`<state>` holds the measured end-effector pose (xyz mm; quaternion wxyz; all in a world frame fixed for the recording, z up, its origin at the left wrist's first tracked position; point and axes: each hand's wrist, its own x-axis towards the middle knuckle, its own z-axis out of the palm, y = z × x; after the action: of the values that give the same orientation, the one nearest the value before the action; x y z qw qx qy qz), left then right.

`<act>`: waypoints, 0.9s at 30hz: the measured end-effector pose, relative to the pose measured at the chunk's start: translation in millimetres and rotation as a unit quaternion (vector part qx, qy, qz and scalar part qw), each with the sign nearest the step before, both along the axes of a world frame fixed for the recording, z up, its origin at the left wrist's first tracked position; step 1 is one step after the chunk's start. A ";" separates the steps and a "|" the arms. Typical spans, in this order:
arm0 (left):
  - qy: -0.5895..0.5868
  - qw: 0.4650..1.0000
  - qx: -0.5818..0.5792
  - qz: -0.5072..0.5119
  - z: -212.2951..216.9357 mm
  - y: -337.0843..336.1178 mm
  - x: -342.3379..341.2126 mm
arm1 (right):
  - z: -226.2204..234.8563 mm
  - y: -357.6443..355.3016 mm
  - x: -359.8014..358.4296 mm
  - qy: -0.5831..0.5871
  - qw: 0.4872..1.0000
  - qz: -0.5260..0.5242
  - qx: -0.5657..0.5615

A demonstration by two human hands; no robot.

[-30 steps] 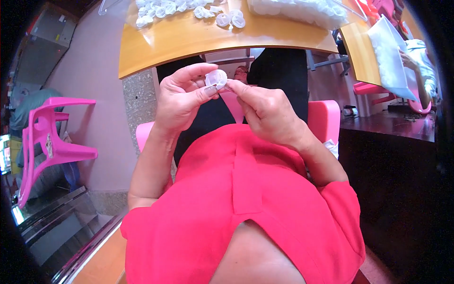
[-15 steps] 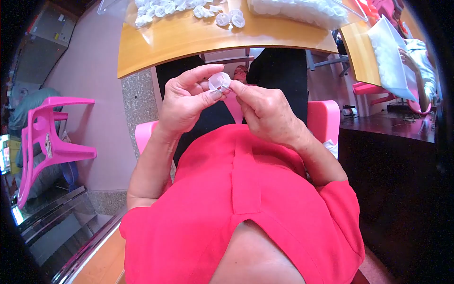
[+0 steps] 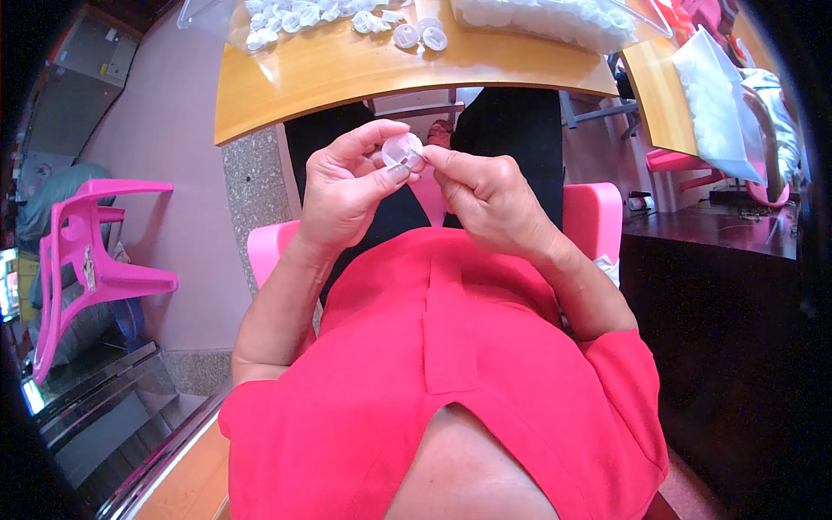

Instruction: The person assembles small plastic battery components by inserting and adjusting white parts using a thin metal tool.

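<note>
In front of my lap, just short of the table edge, I hold a small round translucent white plastic cap [image 3: 399, 151] with its hollow side showing. My left hand [image 3: 347, 191] is closed around its left side, thumb below and fingers above. My right hand [image 3: 494, 204] is closed, its index fingertip against the cap's right rim. The right thumb is mostly hidden, and whether a tiny part sits under that fingertip I cannot tell. Three similar loose caps [image 3: 420, 35] lie on the wooden table [image 3: 416, 68] ahead.
A heap of white plastic parts [image 3: 295, 14] lies at the table's far left, and a clear tray [image 3: 555, 19] of parts stands right of it. Further right is another filled bin [image 3: 715, 113] by a person's arm. A pink plastic chair [image 3: 95, 260] stands at the left.
The cap has tilted slightly in my fingers, and my right hand has shifted a little at its rim. At the far right, the other person's hand has left the bin's edge.
</note>
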<state>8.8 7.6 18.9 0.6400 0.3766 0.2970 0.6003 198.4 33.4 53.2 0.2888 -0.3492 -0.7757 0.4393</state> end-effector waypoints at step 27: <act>-0.062 0.997 -0.041 -0.001 1.0 -1.2 5.4 | 4.2 -7.1 3.3 -0.206 0.950 -0.038 0.232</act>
<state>14.2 6.3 19.9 0.6730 0.3124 0.2807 0.6089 201.7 26.3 57.4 0.2125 -0.3846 -0.8849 0.1544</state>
